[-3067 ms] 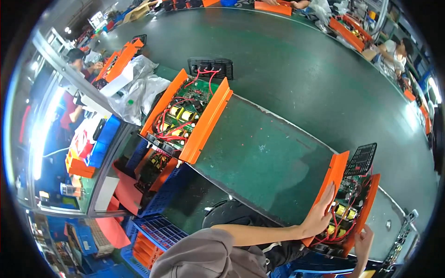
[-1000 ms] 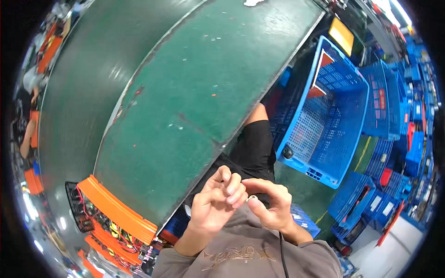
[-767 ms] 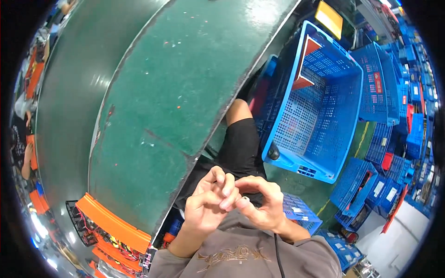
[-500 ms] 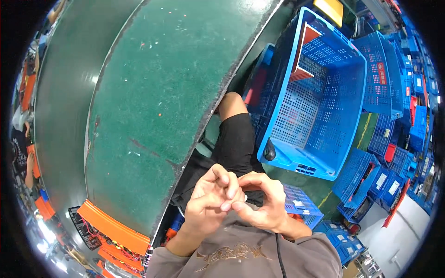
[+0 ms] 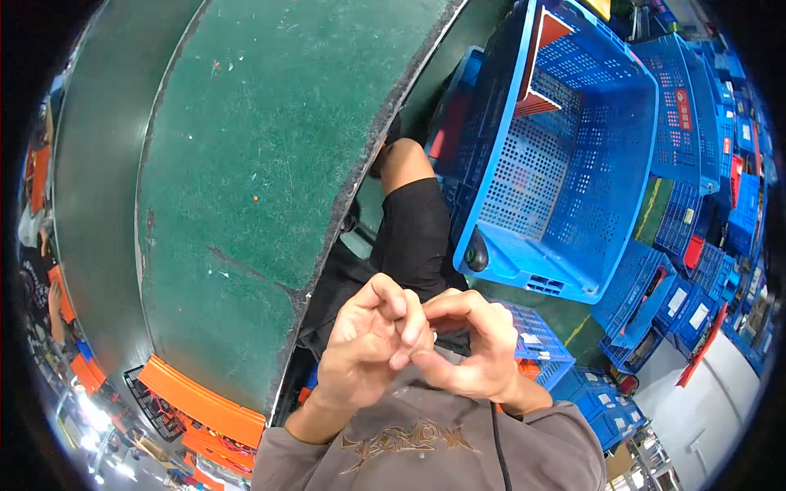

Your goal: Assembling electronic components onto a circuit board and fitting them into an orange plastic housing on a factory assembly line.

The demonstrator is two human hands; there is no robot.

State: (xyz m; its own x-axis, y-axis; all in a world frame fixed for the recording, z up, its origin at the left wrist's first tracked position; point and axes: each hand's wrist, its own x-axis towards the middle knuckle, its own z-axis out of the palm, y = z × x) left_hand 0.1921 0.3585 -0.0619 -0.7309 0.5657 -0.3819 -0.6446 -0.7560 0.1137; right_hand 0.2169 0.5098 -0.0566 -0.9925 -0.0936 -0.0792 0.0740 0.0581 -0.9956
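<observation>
A red rectangular label (image 5: 682,98) sits on the blue wall of a crate right of the big basket. Small white labels (image 5: 678,301) mark the stacked blue crates lower right. No screens show.

Green workbench (image 5: 246,164), blue crates (image 5: 573,147)

Left hand (image 5: 368,348) and right hand (image 5: 471,348) meet fingertip to fingertip, fingers curled.

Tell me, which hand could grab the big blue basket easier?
Probably the right hand. It sits on the same side as the big blue basket, and nothing lies between them but the person's leg. The left hand is pressed against the right one, nearer the green table.
</observation>
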